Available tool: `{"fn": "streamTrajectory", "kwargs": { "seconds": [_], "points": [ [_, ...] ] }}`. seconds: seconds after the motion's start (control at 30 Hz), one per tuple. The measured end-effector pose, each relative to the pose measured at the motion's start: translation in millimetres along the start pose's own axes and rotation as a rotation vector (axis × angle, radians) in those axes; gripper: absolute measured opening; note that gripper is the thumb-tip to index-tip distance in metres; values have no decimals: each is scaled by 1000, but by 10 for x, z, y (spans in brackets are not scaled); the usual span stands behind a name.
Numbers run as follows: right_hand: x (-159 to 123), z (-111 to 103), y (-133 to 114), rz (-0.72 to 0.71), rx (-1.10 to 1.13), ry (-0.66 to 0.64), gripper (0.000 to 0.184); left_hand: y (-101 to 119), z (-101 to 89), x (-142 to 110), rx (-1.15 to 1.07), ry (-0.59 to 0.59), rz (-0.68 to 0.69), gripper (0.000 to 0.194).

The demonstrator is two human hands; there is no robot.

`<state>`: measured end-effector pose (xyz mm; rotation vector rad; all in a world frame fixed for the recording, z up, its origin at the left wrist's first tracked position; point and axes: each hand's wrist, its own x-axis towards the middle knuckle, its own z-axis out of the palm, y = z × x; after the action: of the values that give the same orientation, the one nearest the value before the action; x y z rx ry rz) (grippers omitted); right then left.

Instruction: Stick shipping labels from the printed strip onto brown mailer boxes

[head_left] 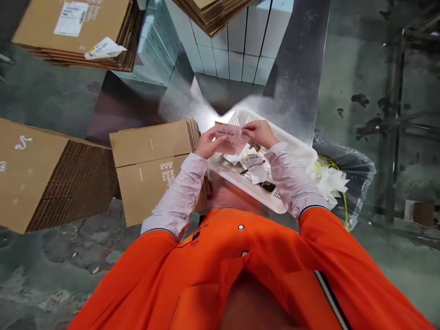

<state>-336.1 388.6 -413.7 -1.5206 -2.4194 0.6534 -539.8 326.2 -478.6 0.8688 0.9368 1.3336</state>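
A printed label sheet [231, 138] with a barcode is stretched between my two hands, above a white perforated plastic basket [292, 145]. My left hand [209, 143] pinches its left edge, thumb on top. At the upper right corner, the fingers of my right hand [261, 133] are closed on the same sheet. Below it, the basket holds loose slips of paper [258, 173], a dark pen [252, 167] and a small black item [267, 186] whose kind I cannot make out.
Flattened cardboard boxes [151, 146] stand left of the basket, with a larger stack [51, 174] beyond. White boxes [237, 59] line the back of the metal table [302, 59]. A plastic-lined bin [360, 174] with crumpled paper and yellow strap stands at right.
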Motion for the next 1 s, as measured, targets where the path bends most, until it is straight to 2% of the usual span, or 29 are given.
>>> {"fn": "streamTrajectory", "kwargs": {
  "seconds": [0.07, 0.13, 0.2, 0.27, 0.33, 0.37, 0.43, 0.5, 0.53, 0.63, 0.77, 0.83, 0.93, 1.0],
  "points": [
    [39, 143, -47, -19, 124, -6, 33, 35, 50, 14, 4, 21, -61, 36],
    [21, 363, -22, -33, 97, -80, 37, 46, 12, 16, -13, 171, -67, 33],
    [-76, 599, 54, -77, 15, -183, 34, 47, -109, -7, -42, 345, -27, 34],
    [-221, 791, 157, -127, -112, -301, 52, 44, -266, -64, -78, 452, -1, 35],
    [-350, 903, 260, -145, -260, -393, 72, 36, -400, -154, -116, 485, 0, 38],
    [-393, 927, 306, -146, -301, -420, 72, 30, -446, -205, -134, 488, -2, 38],
    [-422, 923, 373, -122, -261, -411, 51, 14, -486, -308, -163, 486, -12, 40],
    [-400, 877, 407, -67, -162, -341, 28, 6, -474, -395, -172, 494, -29, 41],
    [-381, 846, 413, -24, -129, -297, 26, 8, -460, -430, -176, 499, -34, 41],
    [-345, 742, 410, 116, -48, -136, 33, 40, -426, -501, -226, 457, -43, 43],
    [-400, 633, 379, 369, 467, 55, 34, 94, -391, -523, -298, 349, -148, 31],
    [-446, 625, 334, 397, 635, 75, 34, 85, -312, -497, -312, 303, -205, 24],
    [-487, 682, 212, 381, 712, 71, 40, -8, -80, -420, -280, 212, -301, 19],
    [-504, 725, 131, 349, 710, 32, 41, -99, 85, -368, -153, 205, -339, 17]
  ]
}}
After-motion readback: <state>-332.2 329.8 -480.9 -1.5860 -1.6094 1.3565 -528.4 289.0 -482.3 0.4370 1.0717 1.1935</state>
